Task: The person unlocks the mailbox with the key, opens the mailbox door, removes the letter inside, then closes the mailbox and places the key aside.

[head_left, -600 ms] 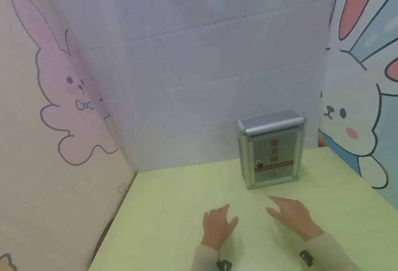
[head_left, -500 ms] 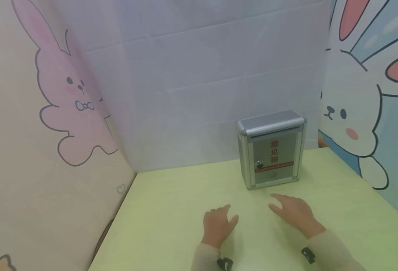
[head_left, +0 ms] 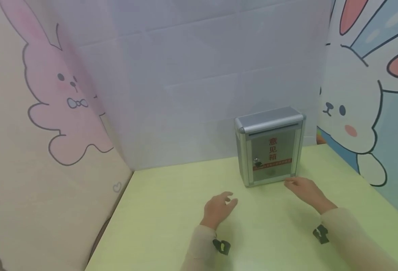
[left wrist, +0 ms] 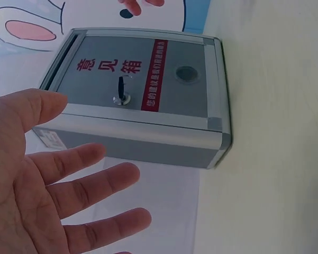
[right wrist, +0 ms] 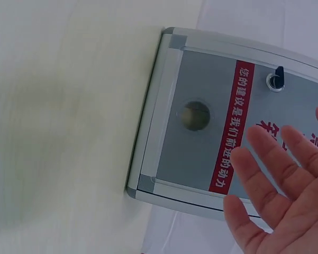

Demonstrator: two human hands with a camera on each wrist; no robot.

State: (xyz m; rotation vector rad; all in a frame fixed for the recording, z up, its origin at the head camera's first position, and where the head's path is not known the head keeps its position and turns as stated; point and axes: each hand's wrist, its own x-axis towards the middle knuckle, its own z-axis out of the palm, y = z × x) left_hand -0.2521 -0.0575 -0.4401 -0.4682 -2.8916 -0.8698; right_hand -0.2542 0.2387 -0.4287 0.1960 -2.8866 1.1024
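Note:
A grey metal suggestion box with silver edges and red lettering stands upright toward the back right of the table. A key sits in the lock on its front door, and a slot runs along the top of the front. My left hand hovers in front of the box and to its left, fingers spread and holding nothing. Close to the box's lower right front corner is my right hand, also with nothing in it; its fingers are extended. Whether they touch the box cannot be told.
The box stands on a pale yellow-green table. Behind it hangs a white sheet. Fabric walls printed with a pink rabbit and a white rabbit flank the table on the left and right.
Both hands have moved forward over the table. The right hand has also shifted right, up to the box's lower right corner. The box stays in place while the head view shifts slightly.

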